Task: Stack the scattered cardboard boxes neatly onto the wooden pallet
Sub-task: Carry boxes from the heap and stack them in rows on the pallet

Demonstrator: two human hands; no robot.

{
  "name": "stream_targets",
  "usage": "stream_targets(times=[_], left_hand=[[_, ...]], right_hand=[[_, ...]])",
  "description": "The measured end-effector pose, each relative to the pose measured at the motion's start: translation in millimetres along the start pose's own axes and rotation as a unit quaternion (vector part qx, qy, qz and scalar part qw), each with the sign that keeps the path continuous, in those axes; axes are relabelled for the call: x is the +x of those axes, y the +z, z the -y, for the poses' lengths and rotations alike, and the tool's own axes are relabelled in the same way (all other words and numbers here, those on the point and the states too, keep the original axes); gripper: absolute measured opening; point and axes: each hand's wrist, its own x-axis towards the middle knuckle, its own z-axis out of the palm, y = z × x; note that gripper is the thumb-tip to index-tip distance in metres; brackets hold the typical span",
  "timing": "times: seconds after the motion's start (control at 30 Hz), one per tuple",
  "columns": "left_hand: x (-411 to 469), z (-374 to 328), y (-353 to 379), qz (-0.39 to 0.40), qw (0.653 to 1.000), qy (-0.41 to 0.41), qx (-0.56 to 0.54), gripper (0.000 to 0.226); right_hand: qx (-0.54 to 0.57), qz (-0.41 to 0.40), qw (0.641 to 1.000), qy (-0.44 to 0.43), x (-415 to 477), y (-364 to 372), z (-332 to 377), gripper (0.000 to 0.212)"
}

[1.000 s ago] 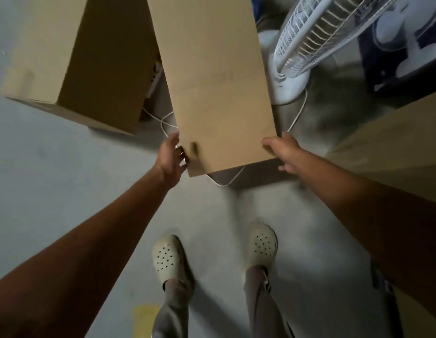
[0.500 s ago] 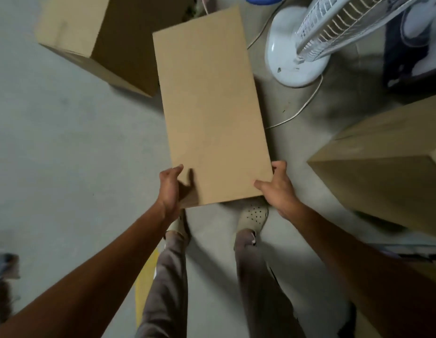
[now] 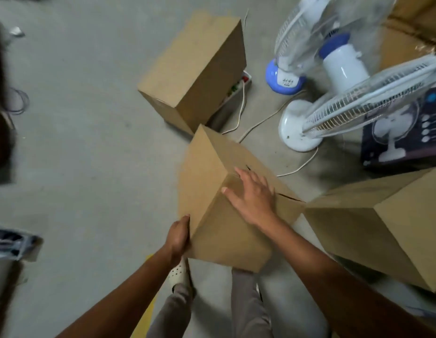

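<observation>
Tilted cardboard box (image 3: pixel 226 228) held between both hands.
Right hand (image 3: pixel 253 193) lies flat on the top face, fingers (image 3: pixel 245 178) straight and spread; left hand (image 3: pixel 179 237) clasps the near-left edge, fingers apparently curled behind it. A second cardboard box (image 3: pixel 195 69) stands beyond the right fingertips.

I seem to be in a storeroom or warehouse corner: bare grey concrete floor (image 3: pixel 85 154) underfoot, plain cardboard boxes (image 3: pixel 195 64) set straight on it, two standing fans (image 3: pixel 358 103) beside a printed fan carton (image 3: pixel 404 135), a power strip (image 3: pixel 237 90) and loose white cords (image 3: pixel 263 121) trailing across the floor.
</observation>
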Motion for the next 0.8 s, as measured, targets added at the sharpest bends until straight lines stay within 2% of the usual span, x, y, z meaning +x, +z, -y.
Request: stream_targets(times=[0.1, 0.23, 0.3, 0.37, 0.4, 0.47, 0.53, 0.63, 0.7, 0.8], left_hand=[[-16, -1, -24, 0.049, 0.994, -0.059, -0.072, 0.043], [-14, 15, -53, 0.091, 0.990, -0.073, -0.081, 0.060], [-4, 23, -63, 0.058, 0.998, -0.014, -0.030, 0.070], [5, 23, -70, 0.021, 0.997, 0.071, 0.032, 0.086], [6, 15, -72, 0.002, 0.991, 0.124, 0.040, 0.087], [-3, -15, -74, -0.022, 0.977, 0.209, 0.040, 0.065], [-1, -46, -73, -0.042, 0.971, 0.231, 0.048, 0.056], [14, -61, -78, -0.077, 0.968, 0.200, 0.129, 0.051], [22, -58, -88, -0.102, 0.967, 0.176, 0.152, 0.046], [32, -57, -108, -0.127, 0.977, 0.120, 0.122, 0.046]], right_hand=[[-0.069, 0.058, 0.994, -0.055, 15, 4, 33, 0.074], [-0.080, 0.132, 0.985, -0.079, 31, 35, 42, 0.080], [-0.071, 0.135, 0.984, -0.093, 36, 49, 43, 0.079], [-0.063, 0.131, 0.982, -0.118, 39, 62, 47, 0.079], [-0.060, 0.131, 0.980, -0.133, 39, 68, 51, 0.079], [-0.052, 0.136, 0.976, -0.164, 33, 83, 59, 0.077], [-0.043, 0.150, 0.973, -0.167, 22, 98, 64, 0.068], [0.045, 0.151, 0.980, -0.117, 9, 109, 66, 0.046], [0.066, 0.109, 0.991, -0.046, 2, 108, 60, 0.036], [0.004, 0.021, 0.989, 0.143, -10, 105, 28, 0.034]])
